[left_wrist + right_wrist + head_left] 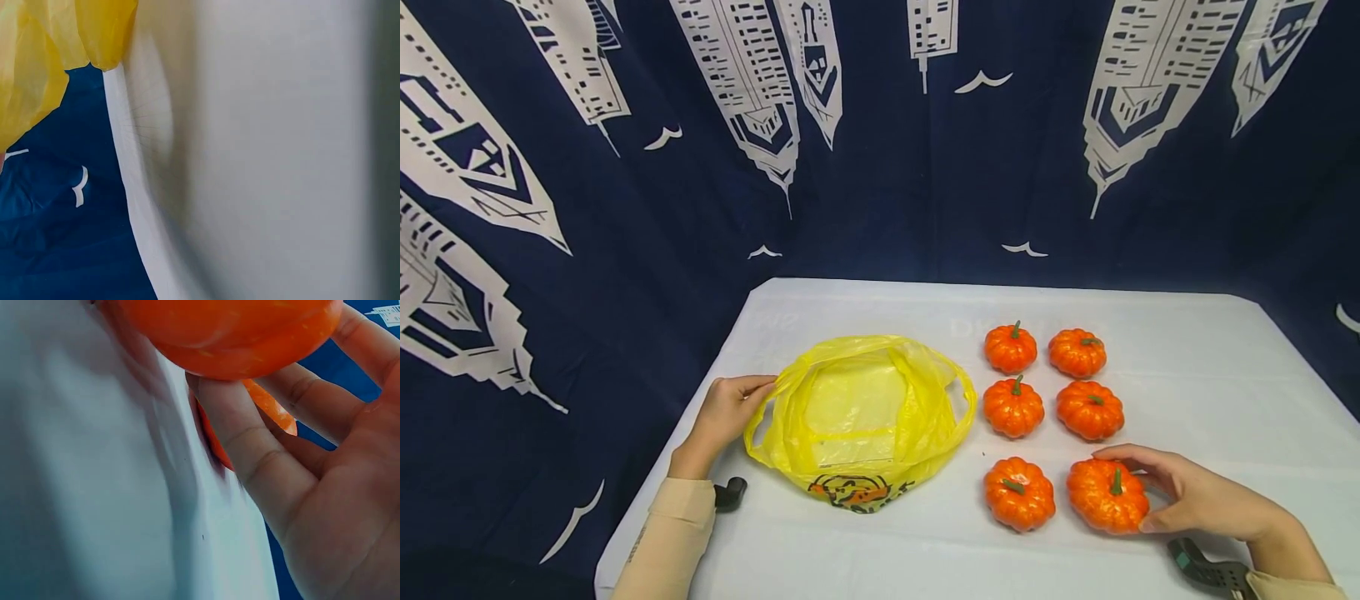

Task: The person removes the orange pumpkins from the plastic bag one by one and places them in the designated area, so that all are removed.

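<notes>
A yellow plastic bag (857,408) stands on the table with its mouth spread wide. My left hand (722,415) pinches the bag's left edge near a handle loop. In the left wrist view, only hanging folds of the bag (31,69) show at the upper left. On the right, my right hand (1213,500) grips the nearest right-hand orange pumpkin (1105,500), thumb at its near side and fingers around its far side. The right wrist view has this pumpkin (231,331) against the fingers of the right hand (350,481).
Another small pumpkin (1019,494) sits just left of the gripped one. Several more, including a front one (1090,410) and a back one (1011,347), stand in two columns behind, right of the bag. The white table (925,550) meets a dark blue printed cloth (880,208) at the back.
</notes>
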Available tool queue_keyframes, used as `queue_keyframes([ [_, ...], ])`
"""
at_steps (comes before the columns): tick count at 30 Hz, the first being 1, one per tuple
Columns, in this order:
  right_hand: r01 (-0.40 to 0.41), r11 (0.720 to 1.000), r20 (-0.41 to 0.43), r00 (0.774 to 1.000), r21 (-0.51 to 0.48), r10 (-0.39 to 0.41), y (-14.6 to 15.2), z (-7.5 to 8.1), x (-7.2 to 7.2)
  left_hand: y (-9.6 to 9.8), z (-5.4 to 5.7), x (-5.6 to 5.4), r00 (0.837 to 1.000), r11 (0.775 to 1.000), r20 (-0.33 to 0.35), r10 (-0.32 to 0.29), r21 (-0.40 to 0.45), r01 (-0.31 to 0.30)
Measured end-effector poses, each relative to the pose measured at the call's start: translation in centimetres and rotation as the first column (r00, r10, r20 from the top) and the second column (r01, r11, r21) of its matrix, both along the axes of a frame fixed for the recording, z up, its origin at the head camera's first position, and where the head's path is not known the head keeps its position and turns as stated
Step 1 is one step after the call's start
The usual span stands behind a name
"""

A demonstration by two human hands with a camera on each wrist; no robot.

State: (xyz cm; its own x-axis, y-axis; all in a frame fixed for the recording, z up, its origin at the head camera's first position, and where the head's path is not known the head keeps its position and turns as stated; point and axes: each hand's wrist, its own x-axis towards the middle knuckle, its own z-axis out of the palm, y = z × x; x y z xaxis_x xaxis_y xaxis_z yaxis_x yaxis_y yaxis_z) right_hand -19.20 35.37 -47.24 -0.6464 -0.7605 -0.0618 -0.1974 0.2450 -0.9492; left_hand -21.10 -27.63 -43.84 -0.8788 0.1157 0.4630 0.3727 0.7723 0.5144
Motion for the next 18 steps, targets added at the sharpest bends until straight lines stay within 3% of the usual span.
queue_keyframes([
  [12, 0.001, 1.000, 0.071, 0.997, 0.014, -0.002, 0.43, -0.36, 0.10, 0.07, -0.06, 0.11, 1.000, 1.000, 0.022, 0.009, -0.009, -0.009],
  [18, -0.037, 0.999, 0.153, 0.988, -0.004, 0.037, 0.54, -0.37, -0.03, 0.05, -0.18, 0.02, 1.000, 1.000, 0.021, 0.005, -0.008, -0.005],
])
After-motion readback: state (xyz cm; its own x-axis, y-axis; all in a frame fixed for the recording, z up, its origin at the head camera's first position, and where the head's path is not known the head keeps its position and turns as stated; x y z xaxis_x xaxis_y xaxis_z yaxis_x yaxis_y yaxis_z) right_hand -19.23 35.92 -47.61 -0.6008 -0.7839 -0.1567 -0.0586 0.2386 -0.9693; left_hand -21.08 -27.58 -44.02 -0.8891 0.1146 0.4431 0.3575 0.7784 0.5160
